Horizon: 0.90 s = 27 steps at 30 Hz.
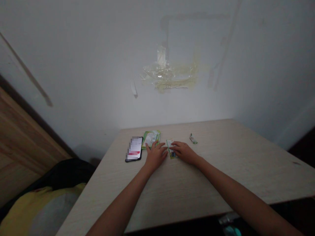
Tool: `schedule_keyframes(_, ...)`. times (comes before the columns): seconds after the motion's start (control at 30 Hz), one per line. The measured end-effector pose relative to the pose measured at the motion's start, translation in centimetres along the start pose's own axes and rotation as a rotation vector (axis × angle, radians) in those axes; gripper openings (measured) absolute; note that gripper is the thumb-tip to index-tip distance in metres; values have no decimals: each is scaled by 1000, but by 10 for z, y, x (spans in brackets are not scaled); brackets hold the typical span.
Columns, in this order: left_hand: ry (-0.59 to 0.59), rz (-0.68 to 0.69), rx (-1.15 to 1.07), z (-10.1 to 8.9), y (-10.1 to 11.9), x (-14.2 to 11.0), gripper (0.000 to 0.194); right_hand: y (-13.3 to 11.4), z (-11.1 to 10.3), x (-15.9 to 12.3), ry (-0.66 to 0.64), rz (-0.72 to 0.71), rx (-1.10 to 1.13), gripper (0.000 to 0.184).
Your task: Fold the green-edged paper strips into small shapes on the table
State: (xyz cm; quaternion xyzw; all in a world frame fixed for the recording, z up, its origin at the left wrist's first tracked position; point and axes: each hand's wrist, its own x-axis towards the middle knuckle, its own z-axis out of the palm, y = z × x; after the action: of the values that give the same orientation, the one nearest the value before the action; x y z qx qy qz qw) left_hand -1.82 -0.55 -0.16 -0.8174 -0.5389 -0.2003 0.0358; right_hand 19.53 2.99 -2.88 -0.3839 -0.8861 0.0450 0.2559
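Observation:
My left hand [155, 153] rests on the table with its fingers spread, the tips reaching the near edge of a green printed packet [150, 138]. Just right of it lies a small green and white printed card or sachet [169, 143], narrow and upright to my view. My right hand [183, 151] lies over the right side of that small piece, fingers stretched out and touching it. The hand covers part of the piece, so its exact kind does not show.
A phone [134, 149] with a lit screen lies left of the green packet. A crumpled green scrap [193, 138] is at the right on the pale wooden table [221, 154]. Behind stands a wall with peeling tape [169, 75]. Yellow and grey fabric [44, 209] sits at lower left.

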Motion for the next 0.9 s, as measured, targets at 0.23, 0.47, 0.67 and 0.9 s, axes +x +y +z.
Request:
schedule_keyframes(0.23,-74,63,-11,-1,-4,9,25,1,1,0,2,10,29,35)
schedule_keyframes(0.47,-83,177,22,-2,-7,19,22,-2,0,0,13,30,58,35)
schedule_keyframes(0.67,-93,105,-27,2,-4,22,24,-3,-1,1,48,53,105,33)
schedule_keyframes(0.9,-100,52,-54,3,-3,19,26,0,0,1,60,52,145,29)
